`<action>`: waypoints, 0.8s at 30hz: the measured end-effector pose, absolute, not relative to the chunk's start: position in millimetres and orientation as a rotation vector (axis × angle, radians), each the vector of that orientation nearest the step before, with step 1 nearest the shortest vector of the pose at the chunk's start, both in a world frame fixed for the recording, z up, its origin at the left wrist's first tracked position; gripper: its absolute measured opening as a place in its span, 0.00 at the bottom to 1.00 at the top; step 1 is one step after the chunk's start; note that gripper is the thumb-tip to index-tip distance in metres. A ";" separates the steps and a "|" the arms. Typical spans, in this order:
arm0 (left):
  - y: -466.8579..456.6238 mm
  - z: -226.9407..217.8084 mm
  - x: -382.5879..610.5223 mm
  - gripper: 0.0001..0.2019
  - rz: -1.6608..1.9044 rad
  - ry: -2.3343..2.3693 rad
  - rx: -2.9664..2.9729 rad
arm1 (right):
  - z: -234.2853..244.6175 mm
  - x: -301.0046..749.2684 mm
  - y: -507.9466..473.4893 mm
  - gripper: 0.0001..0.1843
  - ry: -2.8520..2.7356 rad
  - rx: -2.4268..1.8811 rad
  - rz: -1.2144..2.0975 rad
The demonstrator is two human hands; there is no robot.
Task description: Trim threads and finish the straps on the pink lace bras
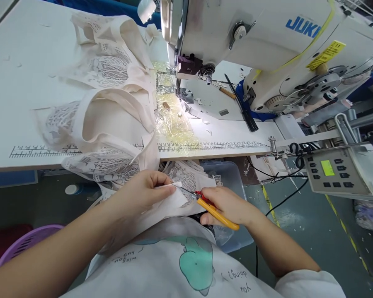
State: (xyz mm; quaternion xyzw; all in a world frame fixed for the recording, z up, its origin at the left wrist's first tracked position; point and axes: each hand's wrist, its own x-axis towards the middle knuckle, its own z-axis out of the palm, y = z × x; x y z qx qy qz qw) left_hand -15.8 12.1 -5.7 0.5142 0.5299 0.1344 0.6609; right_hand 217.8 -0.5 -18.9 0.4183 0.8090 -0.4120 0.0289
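Between thumb and fingers, my left hand (155, 188) pinches the edge of a white lace garment, which looks like a bra (177, 203), just past the table's front edge. My right hand (225, 203) grips small scissors (219, 215) with orange and red handles. Their blades point left and touch or nearly touch the fabric beside my left fingertips; I cannot tell whether they are closed on it. More cream lace bras (118, 116) lie joined or heaped on the table to the left of the sewing machine, and some fabric hangs over the edge toward my lap.
A JUKI sewing machine (251, 37) stands at the back right, its control panel (338, 171) at the right. A black-handled tool (250, 122) lies on the machine bed. Below are a clear plastic bin (240, 236) and a purple basket (27, 240). A ruler strip (214, 146) runs along the table edge.
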 end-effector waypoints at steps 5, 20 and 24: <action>12.2 -4.5 -15.3 0.13 0.304 1.181 1.186 | -26.1 214.6 -5.2 0.32 2.418 1.447 -1.366; 9.8 -4.0 -10.1 0.11 0.315 1.288 1.364 | -24.6 189.0 -16.1 0.24 2.615 1.970 -1.714; 8.0 -3.9 -8.8 0.12 0.322 1.261 1.463 | -19.5 169.3 -16.1 0.22 2.579 1.923 -1.833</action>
